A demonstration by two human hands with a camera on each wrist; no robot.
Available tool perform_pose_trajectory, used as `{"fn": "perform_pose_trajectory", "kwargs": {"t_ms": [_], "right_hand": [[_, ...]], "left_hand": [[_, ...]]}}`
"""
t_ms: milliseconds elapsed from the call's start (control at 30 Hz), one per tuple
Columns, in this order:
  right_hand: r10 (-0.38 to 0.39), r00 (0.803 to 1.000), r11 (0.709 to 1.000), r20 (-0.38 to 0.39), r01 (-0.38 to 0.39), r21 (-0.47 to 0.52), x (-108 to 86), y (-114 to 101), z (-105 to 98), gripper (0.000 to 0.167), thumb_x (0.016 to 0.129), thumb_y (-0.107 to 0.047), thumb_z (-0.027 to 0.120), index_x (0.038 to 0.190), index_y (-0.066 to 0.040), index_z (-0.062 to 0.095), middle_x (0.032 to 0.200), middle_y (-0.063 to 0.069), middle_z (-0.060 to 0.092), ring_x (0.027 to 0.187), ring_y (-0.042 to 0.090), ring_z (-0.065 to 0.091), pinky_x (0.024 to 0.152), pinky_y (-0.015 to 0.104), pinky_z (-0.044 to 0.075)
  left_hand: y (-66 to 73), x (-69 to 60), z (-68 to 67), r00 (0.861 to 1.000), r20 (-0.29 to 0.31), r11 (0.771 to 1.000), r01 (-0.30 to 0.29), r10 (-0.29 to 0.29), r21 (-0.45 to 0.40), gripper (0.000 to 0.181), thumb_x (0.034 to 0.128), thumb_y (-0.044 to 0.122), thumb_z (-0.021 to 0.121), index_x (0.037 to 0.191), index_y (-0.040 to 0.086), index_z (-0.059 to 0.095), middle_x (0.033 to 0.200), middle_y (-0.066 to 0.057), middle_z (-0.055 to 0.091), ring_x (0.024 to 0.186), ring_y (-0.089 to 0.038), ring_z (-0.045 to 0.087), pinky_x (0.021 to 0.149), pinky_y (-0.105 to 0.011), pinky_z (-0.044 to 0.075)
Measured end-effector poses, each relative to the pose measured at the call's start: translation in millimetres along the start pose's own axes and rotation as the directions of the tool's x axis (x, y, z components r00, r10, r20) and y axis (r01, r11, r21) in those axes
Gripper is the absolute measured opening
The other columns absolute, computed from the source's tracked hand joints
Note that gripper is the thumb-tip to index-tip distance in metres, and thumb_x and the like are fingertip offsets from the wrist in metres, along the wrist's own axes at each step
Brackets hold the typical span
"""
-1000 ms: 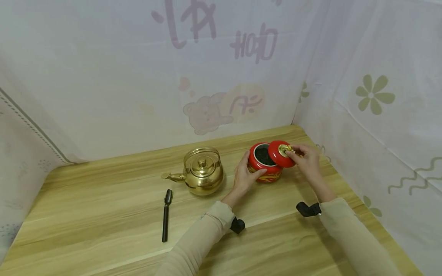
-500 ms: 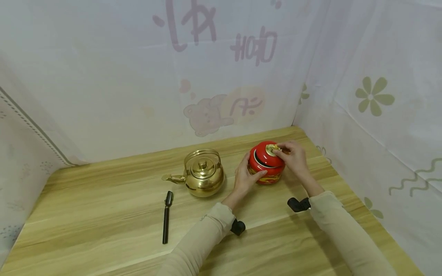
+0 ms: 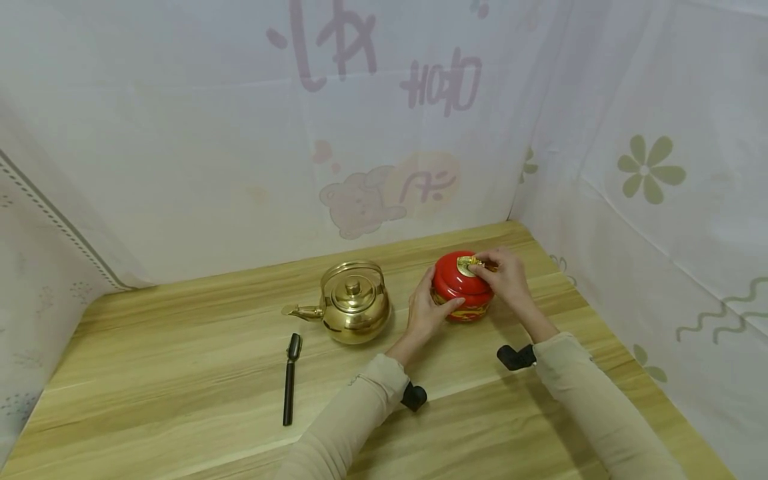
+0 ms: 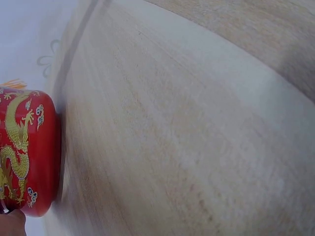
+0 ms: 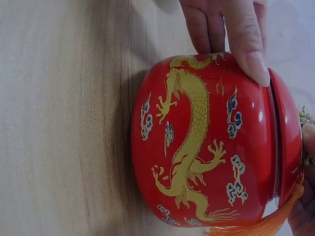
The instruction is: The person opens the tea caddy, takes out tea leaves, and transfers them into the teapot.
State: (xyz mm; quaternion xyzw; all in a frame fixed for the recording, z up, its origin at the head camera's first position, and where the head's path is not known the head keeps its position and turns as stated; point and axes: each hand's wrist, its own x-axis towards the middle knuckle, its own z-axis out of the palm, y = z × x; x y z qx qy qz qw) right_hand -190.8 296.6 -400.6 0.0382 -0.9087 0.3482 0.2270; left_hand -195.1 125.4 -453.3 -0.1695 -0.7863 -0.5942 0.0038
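A red jar [image 5: 197,142] with a golden dragon and small clouds stands on the table at the right. Its red lid [image 3: 451,273] covers the mouth, though a narrow dark gap shows at the rim in the right wrist view. My left hand [image 3: 425,312] holds the jar's left side, thumb across the front. With thumb and fingers my right hand [image 3: 509,279] pinches the gold knob [image 3: 466,265] on top of the lid. An orange tassel [image 5: 275,219] hangs from the knob. In the left wrist view only a fingertip [image 4: 13,223] shows against the jar.
Left of the jar stands a brass teapot [image 3: 355,313], its spout toward the left. A dark long-handled scoop [image 3: 289,380] lies in front of the teapot. Printed cloth walls [image 3: 240,200] border the wooden table [image 3: 180,373] at the back and sides.
My right hand has brought the lid leftward from the jar's right side and down over its mouth, hiding the dark contents. The left hand has stayed on the jar.
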Motion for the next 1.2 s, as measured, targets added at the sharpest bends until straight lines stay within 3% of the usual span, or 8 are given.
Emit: {"fn": "perform_pose_trajectory", "kwargs": {"t_ms": [667,867,1067,1200], "right_hand": [[0.013,1.0,1.0,0.0,-0.013,0.025,0.6,1.1,3.9,0.022,0.079,-0.003,0.074,0.097,0.007,0.07,0.094,0.023,0.068,0.09,0.034,0.06,0.077,0.047,0.053],[0.018,1.0,0.999,0.0,-0.018,0.051,2.4,3.2,7.3,0.023,0.079,-0.004,0.075,0.099,0.006,0.07,0.097,0.022,0.067,0.094,0.034,0.06,0.08,0.047,0.052],[0.089,0.996,0.987,0.01,-0.09,0.136,-2.4,8.1,3.9,0.034,0.084,-0.009,0.071,0.112,0.007,0.063,0.112,0.025,0.063,0.105,0.038,0.057,0.091,0.05,0.048],[0.108,0.994,0.98,-0.017,-0.103,0.169,-5.1,7.4,-3.8,0.04,0.088,-0.011,0.067,0.121,0.007,0.057,0.122,0.027,0.057,0.114,0.041,0.052,0.096,0.055,0.043]], "left_hand": [[-2.0,1.5,-1.3,1.0,-0.006,1.0,-0.013,0.013,0.005,0.083,0.0761,0.022,0.08,0.143,0.001,0.036,0.142,-0.012,0.046,0.13,-0.023,0.045,0.108,-0.036,0.037],[-1.6,4.4,-4.0,1.0,-0.003,0.999,0.016,-0.016,0.029,0.081,0.0752,0.023,0.081,0.142,0.006,0.038,0.139,-0.008,0.05,0.127,-0.019,0.048,0.106,-0.033,0.039],[-1.6,5.3,-6.7,1.0,0.027,0.998,0.004,-0.006,0.068,0.081,0.0753,0.026,0.08,0.142,0.007,0.039,0.137,-0.007,0.052,0.126,-0.018,0.049,0.106,-0.033,0.039],[5.8,1.3,-15.0,0.997,0.079,0.997,-0.022,0.016,0.07,0.087,0.0783,0.031,0.077,0.146,0.003,0.03,0.147,-0.013,0.039,0.135,-0.022,0.037,0.111,-0.038,0.032]]}}
